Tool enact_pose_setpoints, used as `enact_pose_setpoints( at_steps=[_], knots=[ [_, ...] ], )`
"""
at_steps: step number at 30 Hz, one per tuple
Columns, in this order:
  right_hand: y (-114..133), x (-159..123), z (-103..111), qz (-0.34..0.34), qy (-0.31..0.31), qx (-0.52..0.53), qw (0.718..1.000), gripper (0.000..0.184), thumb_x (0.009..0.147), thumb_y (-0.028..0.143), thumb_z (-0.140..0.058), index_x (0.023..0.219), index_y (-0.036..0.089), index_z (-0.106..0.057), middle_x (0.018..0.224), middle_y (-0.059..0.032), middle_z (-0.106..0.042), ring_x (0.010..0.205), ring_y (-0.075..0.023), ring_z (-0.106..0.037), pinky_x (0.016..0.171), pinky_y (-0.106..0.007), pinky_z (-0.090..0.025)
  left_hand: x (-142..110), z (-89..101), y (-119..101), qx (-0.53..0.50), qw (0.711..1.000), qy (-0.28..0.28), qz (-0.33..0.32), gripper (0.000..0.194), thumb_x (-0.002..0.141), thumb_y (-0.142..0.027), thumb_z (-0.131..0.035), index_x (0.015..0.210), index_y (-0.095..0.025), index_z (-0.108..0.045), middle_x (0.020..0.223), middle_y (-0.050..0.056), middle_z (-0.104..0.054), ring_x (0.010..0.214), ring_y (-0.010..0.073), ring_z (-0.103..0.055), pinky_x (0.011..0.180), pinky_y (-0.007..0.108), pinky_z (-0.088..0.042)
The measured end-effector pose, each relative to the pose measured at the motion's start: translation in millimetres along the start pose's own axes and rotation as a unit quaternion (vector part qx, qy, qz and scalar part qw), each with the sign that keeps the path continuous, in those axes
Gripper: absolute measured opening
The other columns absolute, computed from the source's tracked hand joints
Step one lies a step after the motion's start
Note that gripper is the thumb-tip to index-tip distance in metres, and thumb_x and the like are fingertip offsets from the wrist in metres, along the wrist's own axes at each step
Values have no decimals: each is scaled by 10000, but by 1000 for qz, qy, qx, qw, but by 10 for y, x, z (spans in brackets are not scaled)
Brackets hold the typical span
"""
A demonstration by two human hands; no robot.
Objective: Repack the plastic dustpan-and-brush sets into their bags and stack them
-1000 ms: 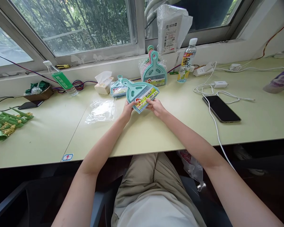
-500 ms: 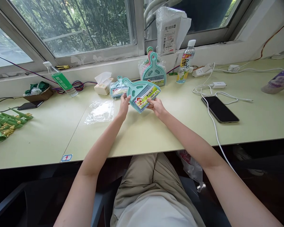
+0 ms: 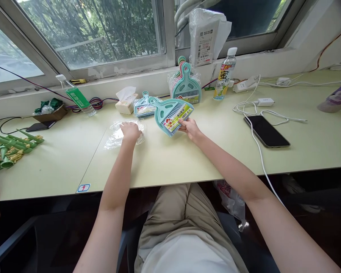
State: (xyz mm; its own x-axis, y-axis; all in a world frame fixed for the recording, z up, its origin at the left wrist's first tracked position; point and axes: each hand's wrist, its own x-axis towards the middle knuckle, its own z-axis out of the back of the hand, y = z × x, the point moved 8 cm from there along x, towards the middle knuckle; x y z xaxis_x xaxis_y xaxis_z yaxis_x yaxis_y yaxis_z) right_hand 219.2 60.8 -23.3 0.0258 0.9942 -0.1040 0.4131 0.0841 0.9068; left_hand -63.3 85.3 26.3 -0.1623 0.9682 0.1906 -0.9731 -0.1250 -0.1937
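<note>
My right hand (image 3: 190,128) grips the lower edge of a teal mini dustpan-and-brush set (image 3: 170,110) with a yellow label, held tilted just above the desk. My left hand (image 3: 130,132) rests on a clear plastic bag (image 3: 118,135) lying flat on the desk, fingers curled down onto it. A second wrapped teal set (image 3: 143,107) lies just behind the held one. A bundle of bagged sets (image 3: 185,85) stands upright near the window sill.
A black phone (image 3: 266,131) with a white cable lies to the right, near a charger (image 3: 265,101) and a power strip (image 3: 246,84). Two bottles (image 3: 224,74) (image 3: 77,97), a tissue pack (image 3: 125,101), green plastic pieces (image 3: 8,148) at far left. Another person's skin shows at the left edge.
My left hand let go of the dustpan set and moved left onto the clear plastic bag. My right hand still holds the set in about the same place.
</note>
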Motion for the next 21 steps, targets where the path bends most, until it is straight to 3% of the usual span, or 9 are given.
enact_pose_setpoints(
  at_steps=[3, 7, 10, 16, 21],
  knots=[
    [-6, -6, 1, -4, -1, -8, 1000, 66, 902, 114, -623, 873, 172, -640, 823, -28, -770, 727, -168, -744, 896, -416, -613, 25, -69, -3, -74, 997, 5, -7, 199, 629, -228, -725, 816, -172, -687, 969, 227, -691, 1188, 497, -547, 996, 655, -378],
    [-7, -16, -8, -6, 3, -21, 1000, 62, 896, 116, -632, 872, 172, -643, 813, -32, -770, 745, -176, -749, 904, -421, -609, 1, -47, -43, -146, 989, -20, -14, 87, 665, -222, -680, 744, -192, -659, 849, 189, -663, 1166, 450, -565, 1027, 617, -370],
    [-11, -32, -28, -10, 8, -33, 999, 64, 900, 119, -626, 872, 173, -647, 796, -29, -768, 724, -174, -744, 908, -438, -607, -43, -48, -119, -157, 987, -14, -21, 41, 702, -178, -628, 727, -200, -652, 858, 179, -660, 1159, 430, -571, 1046, 595, -365],
    [40, -32, -33, 0, 12, -12, 1000, 57, 893, 126, -638, 867, 177, -649, 822, -28, -771, 740, -173, -741, 924, -431, -598, -179, 135, -486, -271, 953, -76, -109, 281, 777, -104, -501, 889, -256, -710, 1035, 84, -705, 1133, 327, -593, 1090, 501, -380],
    [159, 1, 55, 22, -2, 14, 1000, 42, 894, 145, -643, 904, 186, -644, 836, -19, -772, 781, -180, -745, 940, -440, -589, -240, 132, -634, -317, 933, -91, -146, 322, 792, -91, -492, 936, -238, -740, 1179, 83, -687, 1214, 329, -562, 1115, 474, -377]
  ],
)
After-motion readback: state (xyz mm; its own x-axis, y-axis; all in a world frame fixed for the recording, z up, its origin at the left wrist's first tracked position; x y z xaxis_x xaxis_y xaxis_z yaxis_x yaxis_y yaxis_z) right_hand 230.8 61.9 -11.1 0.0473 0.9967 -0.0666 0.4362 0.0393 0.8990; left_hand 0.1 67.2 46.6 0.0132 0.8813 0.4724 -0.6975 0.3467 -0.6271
